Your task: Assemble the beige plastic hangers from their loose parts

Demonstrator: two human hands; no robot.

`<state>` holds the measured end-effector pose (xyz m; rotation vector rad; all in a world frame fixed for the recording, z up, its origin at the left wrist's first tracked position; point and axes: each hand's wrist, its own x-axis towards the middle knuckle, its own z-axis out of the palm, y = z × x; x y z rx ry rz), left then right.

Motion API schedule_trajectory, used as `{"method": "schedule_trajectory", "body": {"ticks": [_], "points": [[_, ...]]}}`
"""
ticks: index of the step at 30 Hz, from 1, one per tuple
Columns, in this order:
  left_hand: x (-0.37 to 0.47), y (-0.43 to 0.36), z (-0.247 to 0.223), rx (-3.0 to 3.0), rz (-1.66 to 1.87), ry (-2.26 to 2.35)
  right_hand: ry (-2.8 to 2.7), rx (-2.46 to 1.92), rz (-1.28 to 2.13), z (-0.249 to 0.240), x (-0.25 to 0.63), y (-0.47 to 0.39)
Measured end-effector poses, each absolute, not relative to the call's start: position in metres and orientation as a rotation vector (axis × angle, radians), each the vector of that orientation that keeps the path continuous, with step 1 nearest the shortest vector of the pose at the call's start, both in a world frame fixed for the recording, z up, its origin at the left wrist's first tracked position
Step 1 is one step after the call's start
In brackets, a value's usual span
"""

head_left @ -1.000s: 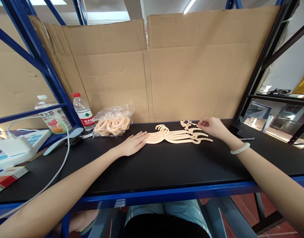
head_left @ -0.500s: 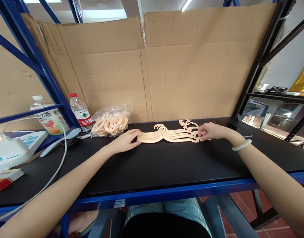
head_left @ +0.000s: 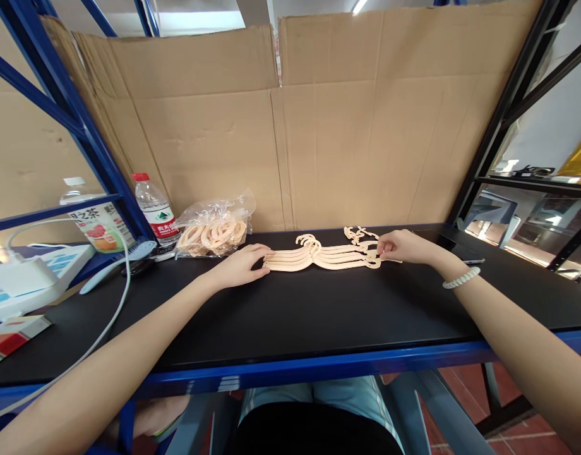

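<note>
Several beige hangers [head_left: 313, 254] lie overlapped in a row on the black table, their hooks bunched toward the back. My left hand [head_left: 247, 264] rests at their left ends, thumb and fingers apart and touching the tips. At the right ends, my right hand [head_left: 398, 246] is closed, with finger and thumb on a thin beige strip [head_left: 391, 260] that pokes out below it. Small beige loops [head_left: 359, 235] lie just behind the right ends of the hangers.
A clear bag of beige rings [head_left: 215, 235], a red-capped water bottle [head_left: 154, 210] and a brush [head_left: 117, 266] stand or lie at left. A white cable [head_left: 117, 309] crosses the left side. A phone [head_left: 435, 239] lies at the right, before a cardboard wall [head_left: 328, 139].
The view has shifted slightly. My right hand has moved a little at the hangers' right ends, and more of the thin strip shows below it. My left hand stays at the left ends.
</note>
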<state>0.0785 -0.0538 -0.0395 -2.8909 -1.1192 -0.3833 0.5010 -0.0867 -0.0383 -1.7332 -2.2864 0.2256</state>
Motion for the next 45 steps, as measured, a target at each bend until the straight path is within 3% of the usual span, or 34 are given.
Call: {"method": "schedule_trajectory", "body": {"ticks": [16, 24, 45], "points": [[0.08, -0.061, -0.025, -2.765, -0.625, -1.14, -1.868, -1.679, -0.146, -0.027, 0.491, -0.099], [0.085, -0.071, -0.019, -2.682, -0.628, -1.299, -1.722, -1.604, -0.211, -0.026, 0.49, -0.1], [0.088, -0.074, -0.021, -2.677, -0.526, -1.175, -1.629, -1.585, -0.19, -0.027, 0.485, -0.102]]}}
